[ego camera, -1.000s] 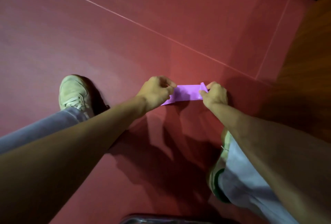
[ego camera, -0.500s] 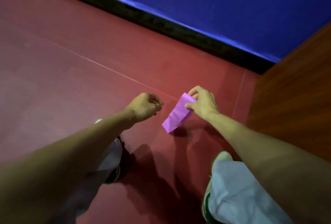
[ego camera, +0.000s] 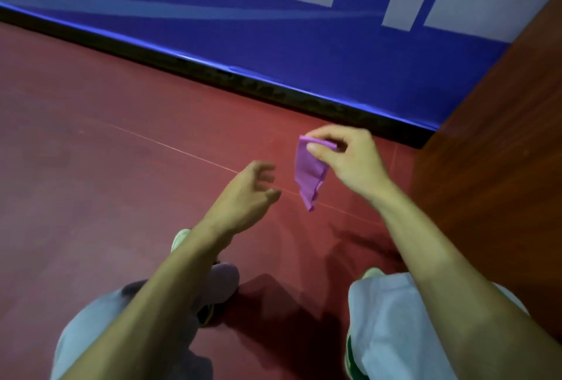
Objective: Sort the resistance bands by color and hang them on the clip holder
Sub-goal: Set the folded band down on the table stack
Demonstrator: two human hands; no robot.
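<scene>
Head view, looking down. The right hand is raised just left of the wooden panel that fills the right edge of the view. Its fingers pinch the upper edge of a purple resistance band, thumb on the near face and the other fingertips behind. The band hangs free from this pinch, crumpled and narrowing to a point at its lower end. It is in the air above the red floor, touching nothing else.

The left hand is farther left of the panel, slightly lower than the right hand and apart from the band. Its fingers are loosely curled and released, grasping nothing; motion blur softens their outline.

A thin pale line crosses the floor diagonally toward the panel and passes behind both hands. A black baseboard and, above it, a blue banner with pale lettering run along the far side of the floor and meet the panel at upper right. Light trousers and the toe of a pale shoe appear below the forearms, left of the panel.
</scene>
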